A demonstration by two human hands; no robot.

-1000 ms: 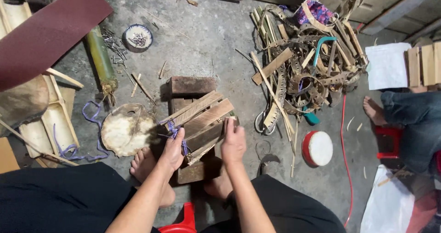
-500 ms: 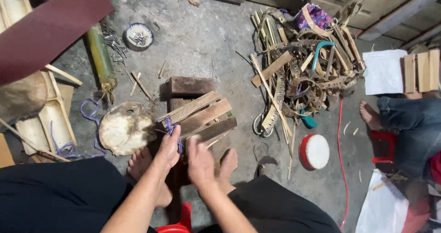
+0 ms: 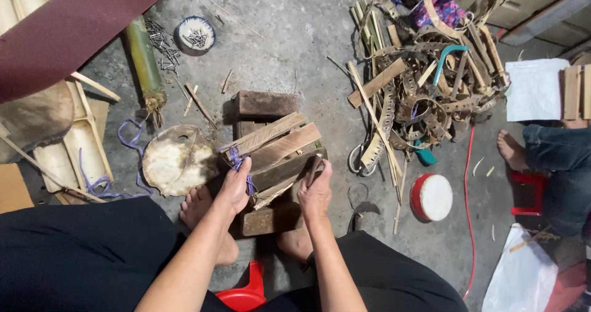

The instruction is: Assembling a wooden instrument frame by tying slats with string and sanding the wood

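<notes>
A bundle of flat wooden slats [image 3: 280,144] lies across dark wooden blocks [image 3: 266,103] on the concrete floor in front of my bare feet. Purple string [image 3: 236,159] is wrapped around its left end. My left hand [image 3: 234,188] grips that left end, fingers on the string. At the bundle's right end, my right hand [image 3: 315,195] is closed on a thin dark strip [image 3: 315,164] that points up against the slats.
A pale round disc [image 3: 175,159] lies left of the bundle, near a green bamboo tube [image 3: 144,56] and a bowl of nails [image 3: 195,35]. A pile of bamboo strips [image 3: 425,84] and a red-rimmed round lid [image 3: 431,196] are on the right. Another person's foot [image 3: 511,149] is far right.
My right hand left the bundle, drew back toward my body, then returned to the bundle's right end with a thin strip in it. My left hand stayed on the string end.
</notes>
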